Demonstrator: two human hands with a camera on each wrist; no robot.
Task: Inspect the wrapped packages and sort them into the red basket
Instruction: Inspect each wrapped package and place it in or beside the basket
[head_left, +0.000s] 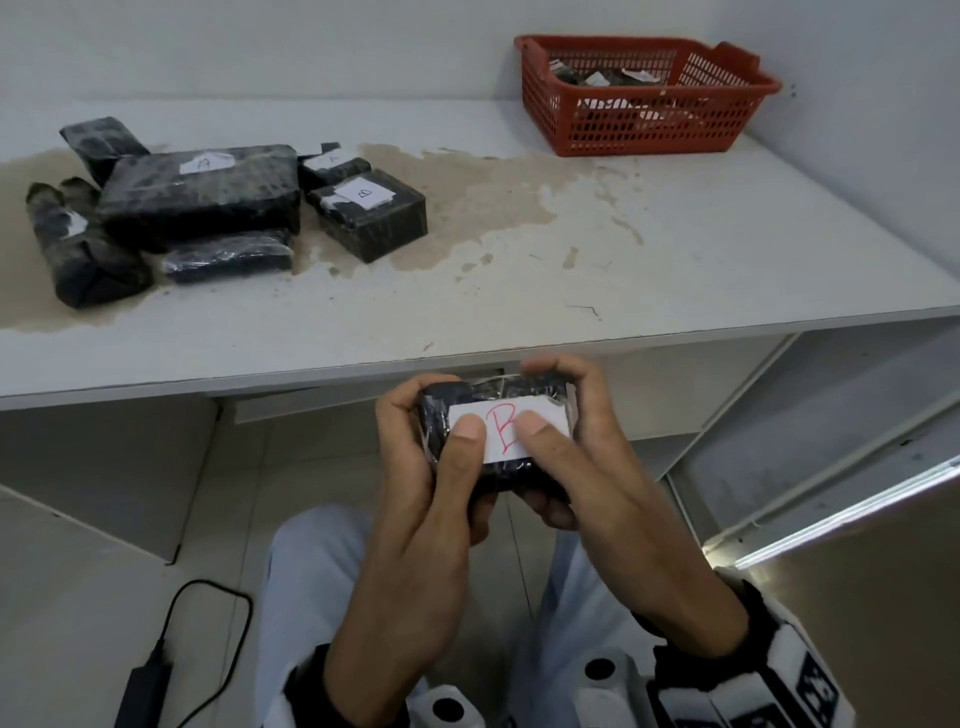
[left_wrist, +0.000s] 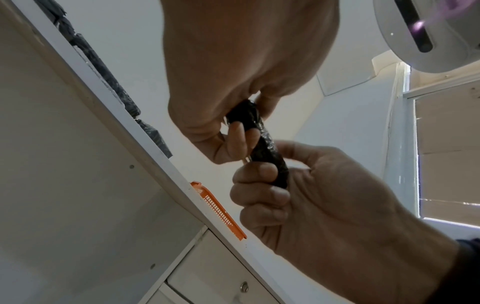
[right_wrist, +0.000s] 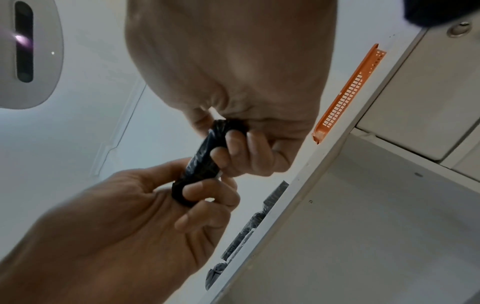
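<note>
Both hands gripped one black wrapped package (head_left: 496, 436) at lower centre of the head view, just below the table edge (head_left: 363, 364): the left hand (head_left: 415, 499) and right hand (head_left: 597, 478) curled round its ends, both thumbs pressed on its white label (head_left: 506, 428), marked with a red "B". Seven further wrapped packages (head_left: 202, 197) lay clustered at upper left on the stained tabletop. The red basket (head_left: 644, 96), holding several packages, stood at upper right, well apart from them.

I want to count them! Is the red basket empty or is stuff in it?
Not empty. Dark wrapped packages with white labels lie inside the red basket, seen over its rim and through its mesh. How many, I cannot tell.
</note>
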